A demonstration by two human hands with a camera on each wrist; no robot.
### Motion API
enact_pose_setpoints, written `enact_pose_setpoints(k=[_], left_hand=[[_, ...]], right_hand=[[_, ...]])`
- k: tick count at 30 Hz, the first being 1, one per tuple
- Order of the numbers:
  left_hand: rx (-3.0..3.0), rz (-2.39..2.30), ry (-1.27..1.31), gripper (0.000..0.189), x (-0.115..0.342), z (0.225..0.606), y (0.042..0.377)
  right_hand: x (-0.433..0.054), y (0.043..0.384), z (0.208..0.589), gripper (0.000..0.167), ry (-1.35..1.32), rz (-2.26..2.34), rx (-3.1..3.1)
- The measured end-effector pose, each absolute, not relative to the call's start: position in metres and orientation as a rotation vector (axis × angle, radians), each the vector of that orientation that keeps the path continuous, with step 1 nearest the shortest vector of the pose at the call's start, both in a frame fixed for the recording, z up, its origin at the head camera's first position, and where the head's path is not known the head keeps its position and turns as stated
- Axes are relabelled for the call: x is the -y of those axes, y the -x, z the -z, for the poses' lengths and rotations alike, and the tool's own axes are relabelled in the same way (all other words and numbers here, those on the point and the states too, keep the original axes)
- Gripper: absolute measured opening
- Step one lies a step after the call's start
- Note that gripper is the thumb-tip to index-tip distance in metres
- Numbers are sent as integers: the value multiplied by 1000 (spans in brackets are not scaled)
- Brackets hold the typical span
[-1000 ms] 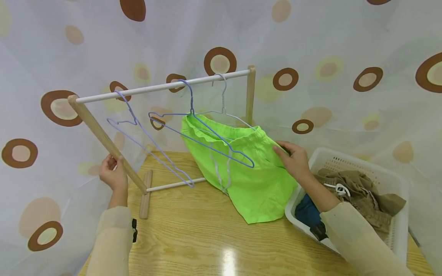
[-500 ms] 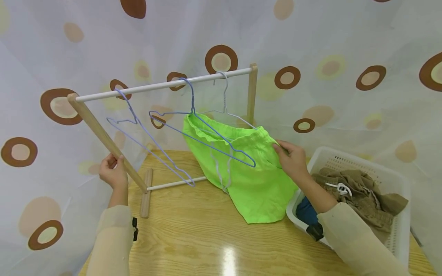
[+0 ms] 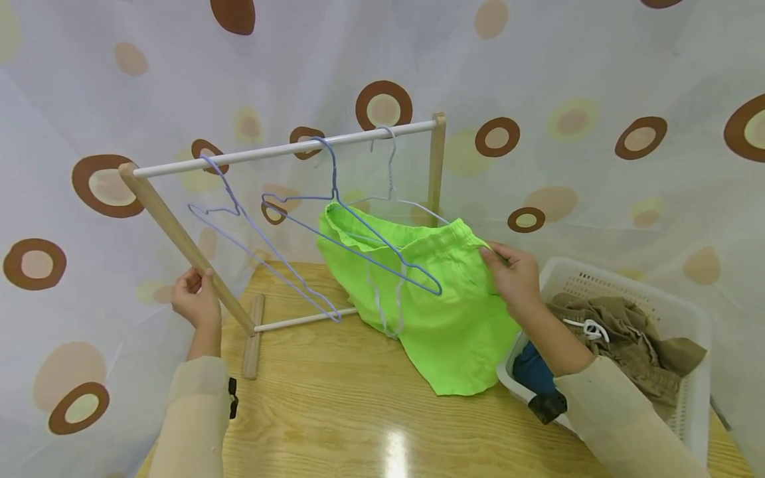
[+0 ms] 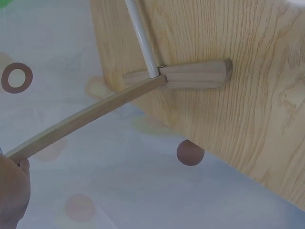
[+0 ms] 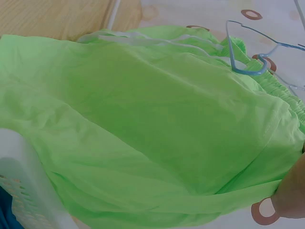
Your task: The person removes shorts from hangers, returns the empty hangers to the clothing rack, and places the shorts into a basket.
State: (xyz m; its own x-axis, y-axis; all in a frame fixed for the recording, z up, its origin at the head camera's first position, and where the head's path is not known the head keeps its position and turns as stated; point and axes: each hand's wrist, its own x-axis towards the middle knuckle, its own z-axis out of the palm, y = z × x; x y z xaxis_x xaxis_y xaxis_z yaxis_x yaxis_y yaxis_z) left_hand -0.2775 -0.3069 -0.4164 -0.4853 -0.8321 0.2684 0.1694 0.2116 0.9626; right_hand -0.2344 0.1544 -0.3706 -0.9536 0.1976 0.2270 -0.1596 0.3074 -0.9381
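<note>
Bright green drawstring shorts (image 3: 454,318) hang at a slant from a pale wire hanger (image 3: 391,179) on the right part of a small clothes rack (image 3: 287,150). My right hand (image 3: 516,275) pinches the right side of their waistband, and in the right wrist view the cloth (image 5: 143,119) spreads out from that hand. A blue-violet hanger (image 3: 335,166) crosses in front of the shorts, and a lilac hanger (image 3: 239,209) hangs to its left; both are bare. On the rack's left wooden post (image 3: 185,245), my left hand (image 3: 197,299) grips partway up, with curled fingers.
At the right, a white perforated basket (image 3: 693,332) contains brown shorts (image 3: 621,332) with a white cord and dark blue cloth (image 3: 532,372). The rack stands on a wood-grain table (image 3: 335,411) before a spotted curtain (image 3: 597,66).
My right hand has drawn the waistband slightly to the right, and the shorts and their hanger have shifted with it. My left hand stays on the post.
</note>
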Motion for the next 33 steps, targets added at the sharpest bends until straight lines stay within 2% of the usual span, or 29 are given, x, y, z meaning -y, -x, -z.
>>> enact_pose_setpoints(k=[13,21,29,33], left_hand=[[1618,1410,-634,26,309,418,279],[1629,1392,-634,26,311,416,278],[1620,1394,-615,25,312,415,277],[1636,1397,-612,25,310,416,277]], right_hand=[[-154,227,355,30,82,-1653,2117],[-164,219,357,33,217,-1701,2045],[-174,215,361,26,193,-1758,1971],[-178,208,366,30,192,-1734,2020]])
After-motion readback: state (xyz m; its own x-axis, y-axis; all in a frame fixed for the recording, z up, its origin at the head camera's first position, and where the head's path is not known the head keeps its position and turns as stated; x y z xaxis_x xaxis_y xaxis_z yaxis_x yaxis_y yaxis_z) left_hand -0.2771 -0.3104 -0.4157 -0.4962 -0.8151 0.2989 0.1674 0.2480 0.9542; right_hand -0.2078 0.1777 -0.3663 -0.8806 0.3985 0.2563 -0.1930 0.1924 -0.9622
